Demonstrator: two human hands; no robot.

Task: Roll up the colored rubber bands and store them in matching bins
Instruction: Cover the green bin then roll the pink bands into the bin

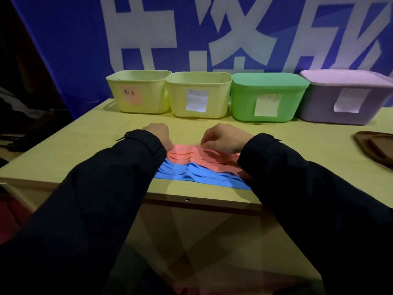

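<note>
I see the table (89,150) with four bins (200,94) lined along its far edge. Pink bands (204,156) and blue bands (191,173) lie near its front edge. My left hand (159,133) and right hand (223,137) curl onto the pink ones, pinching their far edge.

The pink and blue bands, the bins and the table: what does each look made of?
Pink bands and blue bands: flat matte strips that ripple softly, likely rubber.
Bins, e.g. the green bin: smooth, moulded, rounded corners, probably plastic, with paper notes stuck on.
Table: pale, faint grain, looks like laminated wood board.
</note>
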